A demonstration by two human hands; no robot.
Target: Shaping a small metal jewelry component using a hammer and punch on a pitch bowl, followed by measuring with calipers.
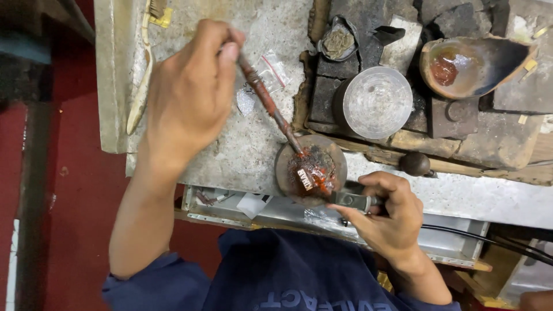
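Head view: a small clear packet with a red strip lies on the grey tabletop. Left hand pinches a red-stained rod, tip in the round dish. Right hand grips what seems a torch nozzle beside it.

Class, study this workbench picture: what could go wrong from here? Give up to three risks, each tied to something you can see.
1. The round pad overhangs the bench edge; pushing with the rod could tip it.
2. The left hand and right hand are bare beside glowing red material, so burns seem possible.
3. The glass jar stands close behind; a slip might knock it.
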